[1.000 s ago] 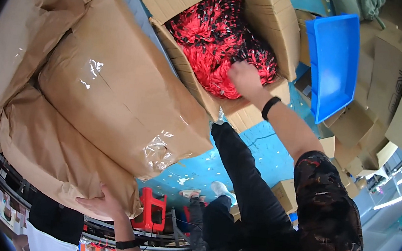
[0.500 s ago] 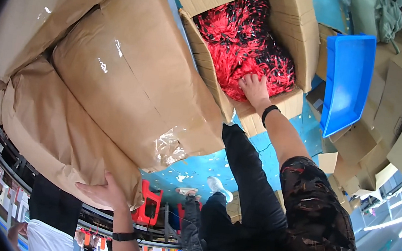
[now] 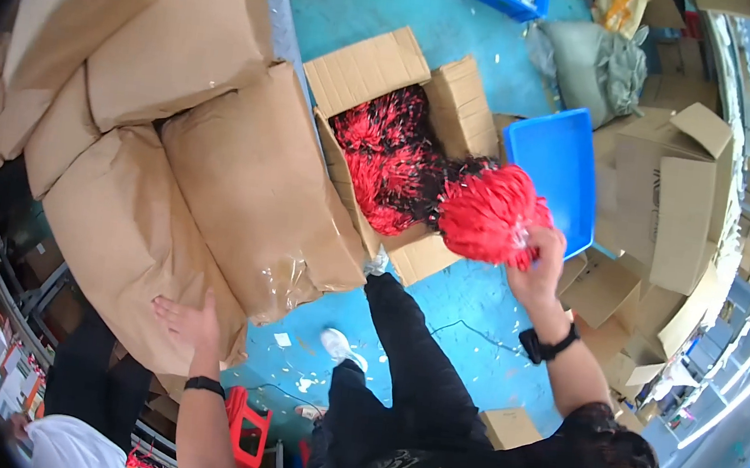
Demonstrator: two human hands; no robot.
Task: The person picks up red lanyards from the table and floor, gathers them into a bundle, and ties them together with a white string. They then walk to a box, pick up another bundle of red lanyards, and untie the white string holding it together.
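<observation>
The step in hand seems to be taking a pom-pom [image 3: 486,211] from the open cardboard carton [image 3: 366,68]; the next move calls for a steady pinch. The right hand [image 3: 541,267] grips it beside the carton; the left hand [image 3: 189,324] lies spread on a paper-wrapped bundle [image 3: 130,234]. The pom-pom looks bushy, mostly red.

Holding the right forearm [image 3: 581,387] outstretched, curling the right hand [image 3: 537,269] closed; resting the left hand [image 3: 191,322] unclenched, pointing leftward.

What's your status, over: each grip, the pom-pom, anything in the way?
Right grip holding red pom-pom. Left grip open against brown package. Blue tray behind pom-pom in view; contact unclear.
</observation>
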